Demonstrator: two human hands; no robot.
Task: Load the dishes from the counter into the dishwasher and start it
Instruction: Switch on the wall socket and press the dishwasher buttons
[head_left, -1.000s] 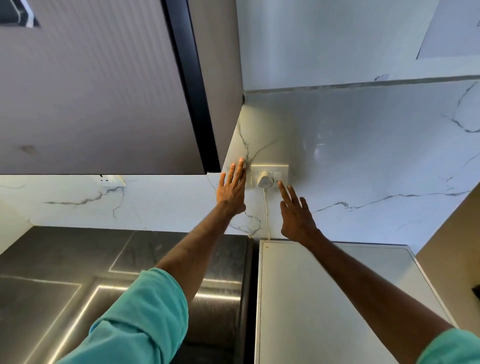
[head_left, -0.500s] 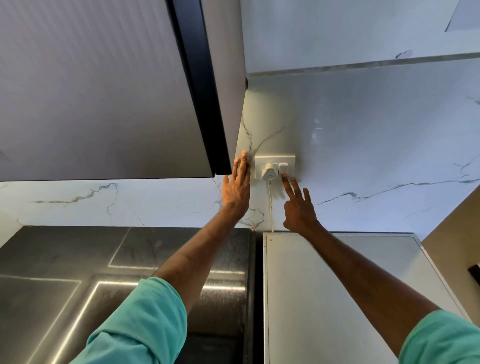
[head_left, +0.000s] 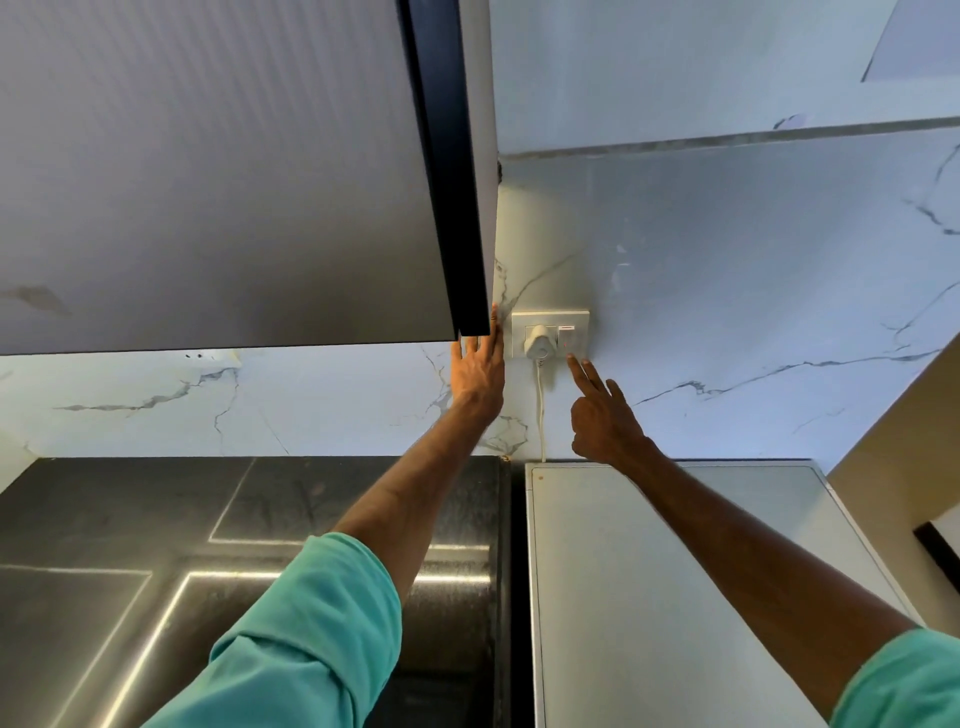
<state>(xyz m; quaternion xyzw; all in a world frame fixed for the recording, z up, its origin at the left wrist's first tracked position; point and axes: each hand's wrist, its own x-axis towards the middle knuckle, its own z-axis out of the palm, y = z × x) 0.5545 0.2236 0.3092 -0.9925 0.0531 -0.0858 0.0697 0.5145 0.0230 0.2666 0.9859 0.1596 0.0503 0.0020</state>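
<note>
The switch (head_left: 566, 338) sits at the right end of a white socket plate (head_left: 550, 318) on the marble wall (head_left: 727, 286), just right of a white plug (head_left: 539, 343) whose cord (head_left: 542, 410) drops down behind a pale appliance top (head_left: 649, 571), probably the dishwasher. The switch looks like a small, stiff plastic rocker with a short click. It needs no grip, only a firm fingertip push on its lower half, and little force. The plate looks fixed and rigid, so it should take the push without shifting. The plug is seated, and bumping it or tugging the thin cord is best avoided. The right hand (head_left: 602, 421) holds nothing: its index finger (head_left: 574, 364) is straight, with the tip at the bottom edge of the switch, touching or nearly so. The neighbouring fingers are also extended and loosely spread. The left hand (head_left: 475, 374) lies flat and empty on the wall just left of the plate, fingers straight and together, their tips partly hidden behind the dark edge of the cabinet (head_left: 208, 171) overhead. It seems to be steadying the reach. To the left of the appliance is a dark counter (head_left: 156, 519). No dishes are in view, so I judge this to be the power-on step.
</note>
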